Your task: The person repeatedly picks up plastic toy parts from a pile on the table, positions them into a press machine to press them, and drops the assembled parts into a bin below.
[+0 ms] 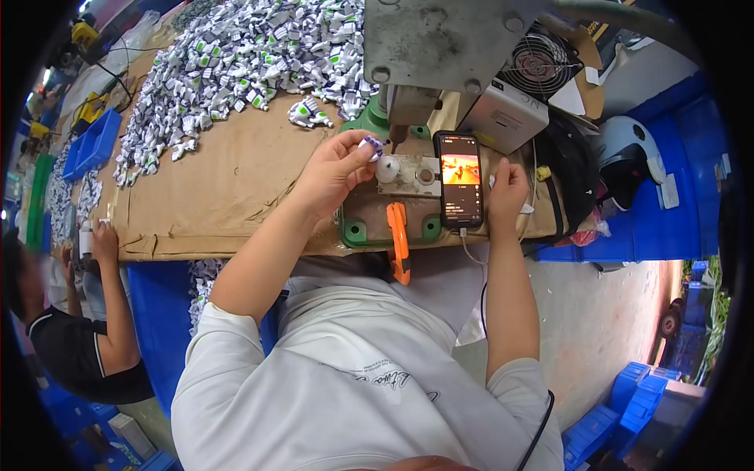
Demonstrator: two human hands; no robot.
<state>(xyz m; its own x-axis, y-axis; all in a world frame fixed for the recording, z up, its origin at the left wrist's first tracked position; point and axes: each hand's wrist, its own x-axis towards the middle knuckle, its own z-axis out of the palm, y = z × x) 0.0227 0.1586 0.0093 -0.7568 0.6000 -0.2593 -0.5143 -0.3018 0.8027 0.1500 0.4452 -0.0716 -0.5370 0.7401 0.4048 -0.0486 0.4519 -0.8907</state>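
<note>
My left hand [334,177] pinches a small white-and-purple plastic part [372,146] beside the tip of a press [399,135]. Just below that tip, a round white piece [387,168] sits on the metal fixture block [404,187], which is mounted on a green base [356,230]. My right hand [509,191] is closed at the right of the fixture, with a bit of something small and white [492,180] showing at its fingers. Between the fixture and that hand lies a phone [461,179] with a lit screen and a cable plugged in.
A big heap of white, purple and green plastic parts [259,55] covers the far left of the table [228,173]. An orange-handled tool [399,243] overhangs the front edge. At right are a fan [542,59], a black bag [569,173] and a helmet [628,149]. A co-worker [86,345] is at left.
</note>
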